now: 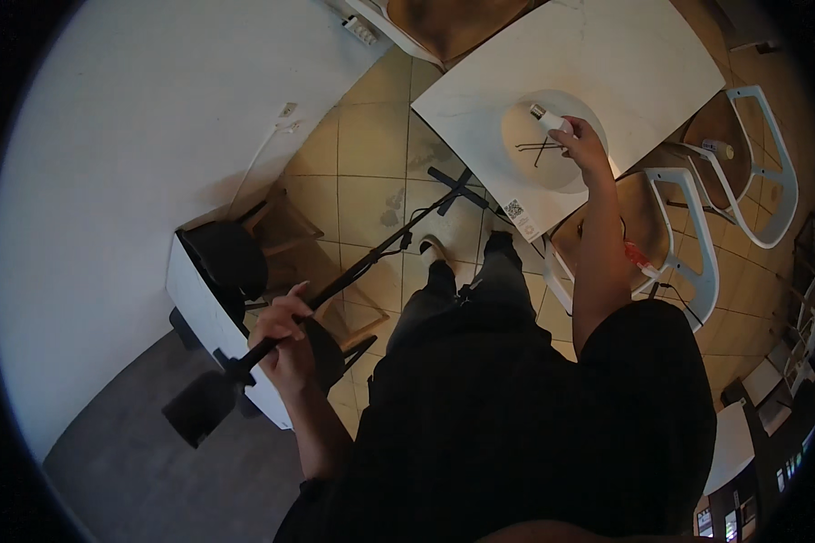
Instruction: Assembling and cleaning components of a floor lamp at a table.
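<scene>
The white tabletop (607, 63) is lying mostly bare at the far right, giving open room all around the round lampshade (552, 140). The right hand (581, 145) is reaching over that shade beside the bulb (545, 116) and thin wire frame (539, 147). White chairs (697, 244) are crowding the right edge. On the left, the black stand pole (380, 253) is slanting across the tiled floor (371, 145), with the left hand (285, 330) closed on it and the white box (204, 308) blocking the near left.

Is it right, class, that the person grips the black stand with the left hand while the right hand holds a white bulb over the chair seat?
Not quite. In the head view the left hand grips the black stand, but the right hand holds the white bulb over the white table, not a chair seat.
</scene>
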